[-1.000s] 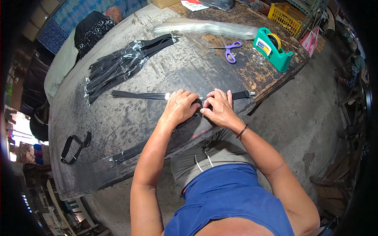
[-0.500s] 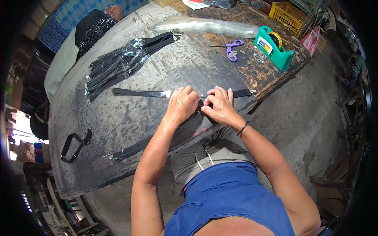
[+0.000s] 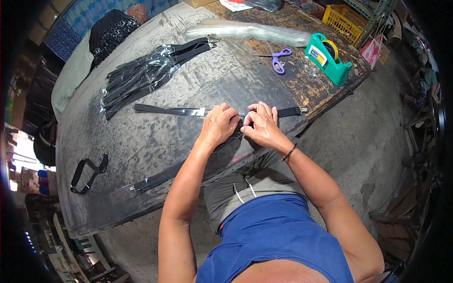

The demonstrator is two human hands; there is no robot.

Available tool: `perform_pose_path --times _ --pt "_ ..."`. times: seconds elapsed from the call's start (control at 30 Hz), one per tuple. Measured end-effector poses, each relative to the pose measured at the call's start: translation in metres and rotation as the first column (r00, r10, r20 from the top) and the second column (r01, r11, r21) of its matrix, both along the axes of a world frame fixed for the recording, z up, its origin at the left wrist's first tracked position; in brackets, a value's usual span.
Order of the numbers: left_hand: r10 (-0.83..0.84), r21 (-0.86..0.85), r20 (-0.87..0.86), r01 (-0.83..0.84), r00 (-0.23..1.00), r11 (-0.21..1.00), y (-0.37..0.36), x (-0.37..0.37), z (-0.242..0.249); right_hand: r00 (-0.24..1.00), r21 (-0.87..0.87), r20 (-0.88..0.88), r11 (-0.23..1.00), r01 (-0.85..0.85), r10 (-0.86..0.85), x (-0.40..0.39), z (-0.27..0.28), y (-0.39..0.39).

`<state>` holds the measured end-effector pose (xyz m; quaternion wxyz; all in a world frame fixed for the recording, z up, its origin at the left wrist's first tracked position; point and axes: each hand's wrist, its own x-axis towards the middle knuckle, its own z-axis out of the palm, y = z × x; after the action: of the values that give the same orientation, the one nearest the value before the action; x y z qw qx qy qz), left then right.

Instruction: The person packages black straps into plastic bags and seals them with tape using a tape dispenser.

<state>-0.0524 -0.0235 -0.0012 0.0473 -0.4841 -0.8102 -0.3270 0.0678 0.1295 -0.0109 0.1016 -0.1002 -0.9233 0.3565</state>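
A black elastic strap (image 3: 289, 112) with a metal clip at its right end runs across the table under my hands. Its left part (image 3: 165, 110) lies flat and looks shiny, with a pale patch beside my fingers. My left hand (image 3: 220, 123) is closed, with thumb and fingers pinching at the strap's near side. Close by on the right, my right hand (image 3: 262, 126) pinches with thumb and forefinger, its other fingers curled over the strap. What exactly lies between the fingertips is mostly hidden. Another black strap (image 3: 158, 180) in clear plastic lies along the table's near edge.
A pile of plastic-wrapped black straps (image 3: 146, 75) lies at back left. Purple scissors (image 3: 278, 61), a green tape dispenser (image 3: 328, 59) and a stack of clear plastic sleeves (image 3: 250, 32) are farther back. A looped black strap (image 3: 88, 173) lies left on the worn table (image 3: 141, 137).
Both hands stay at the same spot on the strap, with only slight finger movement. The view has shifted very slightly.
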Motion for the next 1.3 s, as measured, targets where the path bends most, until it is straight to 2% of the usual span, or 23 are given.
perform_pose_path --times 0.17,0.27,0.33,0.63,0.77,1.3 --pt "-0.003 -0.001 0.027 0.003 1.000 1.000 0.001 0.001 0.001 0.999 0.053 -0.039 0.998 0.018 -0.016 0.000 -0.003 -0.002" --pt "-0.029 0.016 -0.022 0.030 0.999 0.999 0.003 0.002 0.000 0.999 0.056 -0.045 0.998 0.003 -0.001 0.001 -0.006 0.001" --pt "-0.036 -0.008 -0.057 0.035 0.998 0.999 0.005 0.004 0.003 0.991 0.097 -0.133 0.995 0.015 -0.002 0.002 -0.007 0.000" --pt "-0.071 0.006 -0.095 0.072 0.993 0.997 0.003 0.010 0.009 0.956 0.095 -0.289 0.992 0.084 -0.053 0.002 -0.014 0.000" --pt "-0.082 -0.018 -0.113 0.080 0.990 0.997 0.002 0.011 0.012 0.954 0.091 -0.290 0.990 0.111 -0.081 0.000 -0.013 -0.002" --pt "-0.091 -0.153 0.059 0.099 0.994 0.983 0.002 0.004 0.018 0.930 0.101 -0.356 0.986 0.132 -0.088 0.002 -0.017 -0.002"
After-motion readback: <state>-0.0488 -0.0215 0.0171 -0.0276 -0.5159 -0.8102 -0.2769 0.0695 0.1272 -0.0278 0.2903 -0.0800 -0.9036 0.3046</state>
